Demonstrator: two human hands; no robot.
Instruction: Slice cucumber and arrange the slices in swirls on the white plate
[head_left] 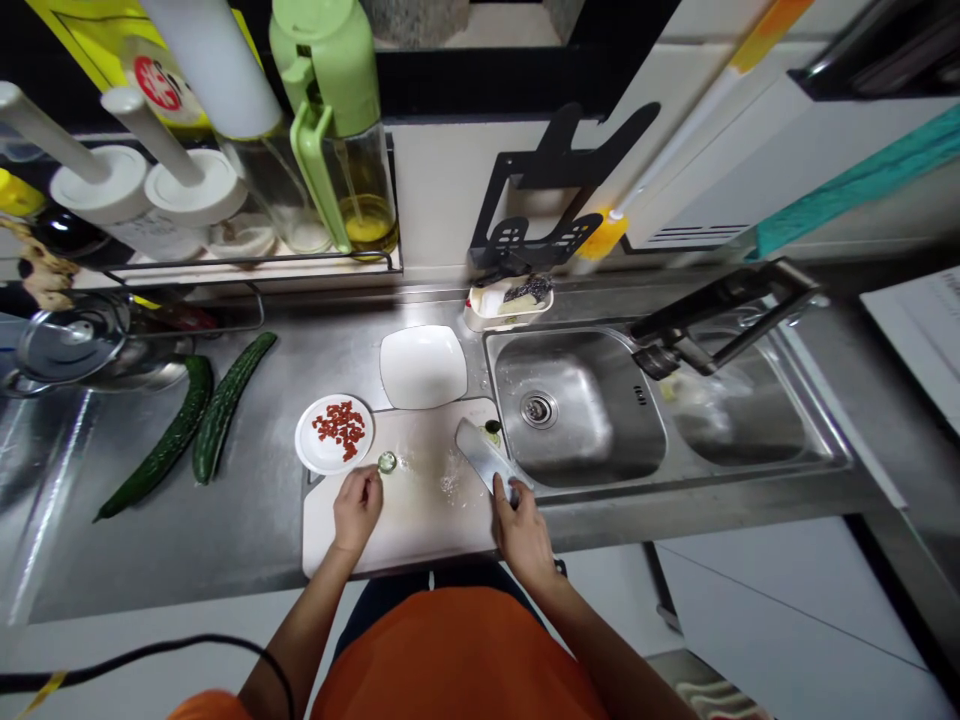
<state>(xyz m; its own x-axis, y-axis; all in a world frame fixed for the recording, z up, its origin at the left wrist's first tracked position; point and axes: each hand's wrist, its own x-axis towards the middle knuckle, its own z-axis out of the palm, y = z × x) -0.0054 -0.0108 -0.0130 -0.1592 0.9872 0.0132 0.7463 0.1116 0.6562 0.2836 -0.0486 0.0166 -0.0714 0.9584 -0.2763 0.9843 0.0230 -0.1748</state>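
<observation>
My right hand (520, 527) grips the handle of a cleaver (480, 452), whose broad blade lies low over the right side of the white cutting board (409, 515). My left hand (357, 505) rests on the board with fingers curled. Its fingertips are right beside a small pale green piece (387, 461) at the board's upper left, and contact is unclear. Pale crumbs (450, 483) lie mid-board. A round white plate with chopped red bits (335, 432) sits just off the board's upper left corner. An empty white square dish (422, 365) stands behind the board.
Two long cucumbers (196, 420) lie on the steel counter at left, near a pot with a lid (71, 340). A double sink (581, 405) with a faucet (712, 315) lies right of the board. Bottles stand on a rack (247, 262) behind.
</observation>
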